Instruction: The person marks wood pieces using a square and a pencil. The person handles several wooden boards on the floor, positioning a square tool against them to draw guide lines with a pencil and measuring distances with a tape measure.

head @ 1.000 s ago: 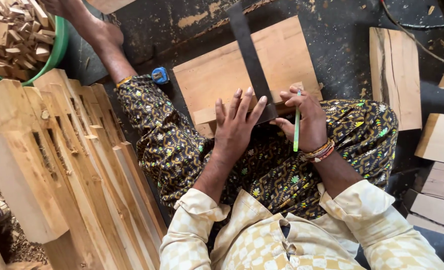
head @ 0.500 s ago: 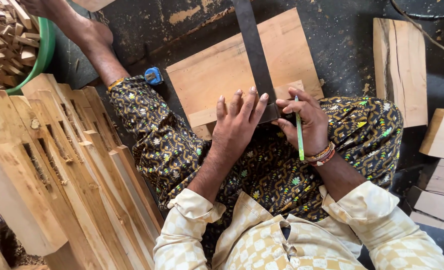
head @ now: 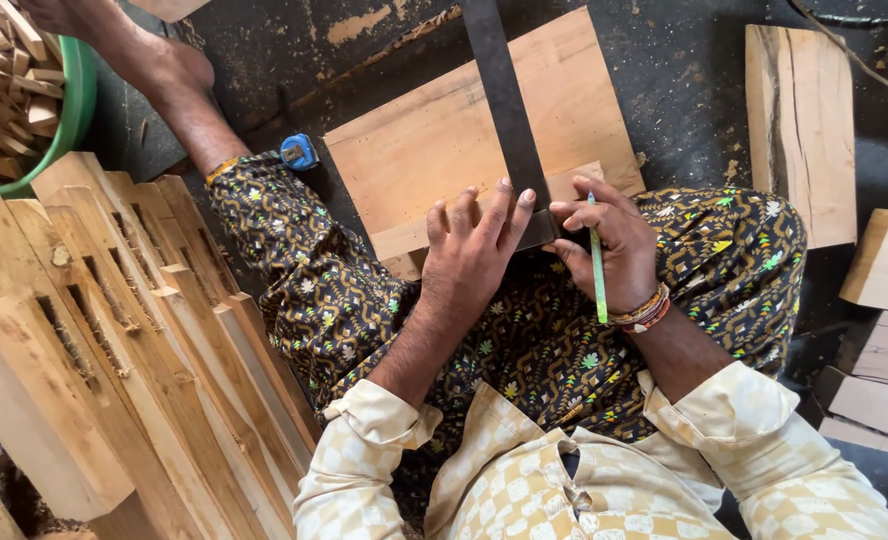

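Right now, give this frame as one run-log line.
left hand: flat on metal ruler | right hand: holds green pencil | ruler across wooden board

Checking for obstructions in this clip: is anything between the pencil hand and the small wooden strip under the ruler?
Nothing visible. The right hand, holding a green pencil, sits right at the pale wooden strip beside the dark flat metal ruler, which the left hand presses down across it.

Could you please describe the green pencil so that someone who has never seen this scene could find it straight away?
Start at the broad wooden board lying on the dark floor in front of the seated person, with a dark metal ruler across it. At the ruler's near end, the right hand holds the green pencil. It is the only thin green stick among brown wood pieces.
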